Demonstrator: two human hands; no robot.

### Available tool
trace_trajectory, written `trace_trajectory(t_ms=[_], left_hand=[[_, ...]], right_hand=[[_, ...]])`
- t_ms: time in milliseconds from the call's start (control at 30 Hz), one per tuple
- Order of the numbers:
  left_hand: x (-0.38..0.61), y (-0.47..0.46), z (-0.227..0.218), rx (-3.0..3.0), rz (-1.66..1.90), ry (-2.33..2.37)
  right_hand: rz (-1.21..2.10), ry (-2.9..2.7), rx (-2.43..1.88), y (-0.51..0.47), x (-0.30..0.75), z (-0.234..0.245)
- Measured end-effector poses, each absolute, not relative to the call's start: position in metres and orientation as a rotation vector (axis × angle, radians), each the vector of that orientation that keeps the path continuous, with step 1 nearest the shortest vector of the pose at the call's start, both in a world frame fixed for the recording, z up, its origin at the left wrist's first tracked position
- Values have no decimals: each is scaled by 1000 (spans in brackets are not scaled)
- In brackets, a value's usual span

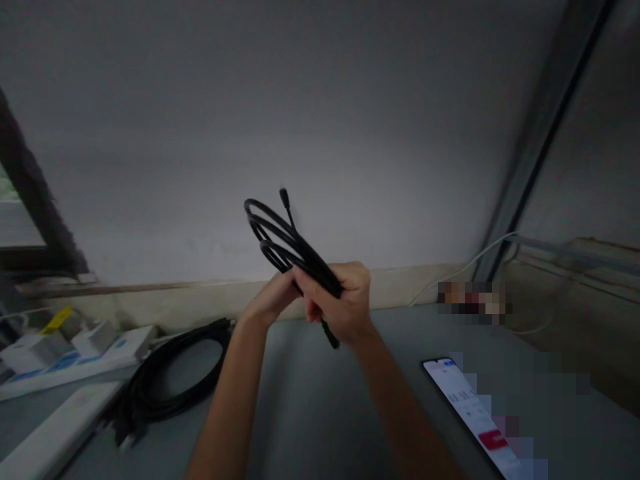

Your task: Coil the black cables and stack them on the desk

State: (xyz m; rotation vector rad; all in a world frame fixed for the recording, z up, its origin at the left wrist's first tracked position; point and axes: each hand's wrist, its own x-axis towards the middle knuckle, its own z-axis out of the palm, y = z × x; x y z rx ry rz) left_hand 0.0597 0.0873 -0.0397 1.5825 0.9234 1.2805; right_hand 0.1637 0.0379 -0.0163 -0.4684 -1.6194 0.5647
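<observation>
Two bare arms came up from the near edge, and the hands met in the middle, held up above the grey table (310, 413). The right hand (345, 303) was shut tight around a black cable (280, 233) wound into a few loops. The loops stuck up and to the left of the fist, in front of the plain wall (320, 133). One small plug end (284, 195) poked up past the loops, and the other end (331, 337) hung down just under the fist. The left hand (273, 300) was right beside the right one, touching the cable from the left side. Its fingertips were hidden behind the right hand, so I could not tell if they were closed on the cable. On the table, near and to the right, lay a phone (470, 407) with its screen lit up. To the left lay a second coil of black cable (170, 373) — flat on the table. Further left sat a white power strip (75, 360) with plugs in it, and another white strip (50, 440) lay nearer. Far to the right, a thin white wire (470, 267) ran along the bottom of the wall.
</observation>
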Motion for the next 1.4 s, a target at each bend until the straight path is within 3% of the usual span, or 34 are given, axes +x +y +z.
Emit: trace_trajectory(t_ms=[167,333,533,833,1000,1233,1400], left_hand=[[58,97,-30,1193,1642,595],[38,88,-21,1490,1909,1023],[20,82,-19,1709,1857,1367],[18,72,-15,1711,1603,1142],[17,66,-11,1645,1722,1088],[15,54,-4,1654,1756,1098],[9,61,-6,1583,2060,1016]], right_hand=[[699,-1187,-486,74,173,-19],[438,-1263,-663,92,188,-20],[132,-1709,-596,90,182,-28],[46,-1586,-663,93,181,-27],[-16,-1507,-828,103,179,-33],[226,-1597,-944,108,174,-38],[601,-1523,-899,96,168,-30]])
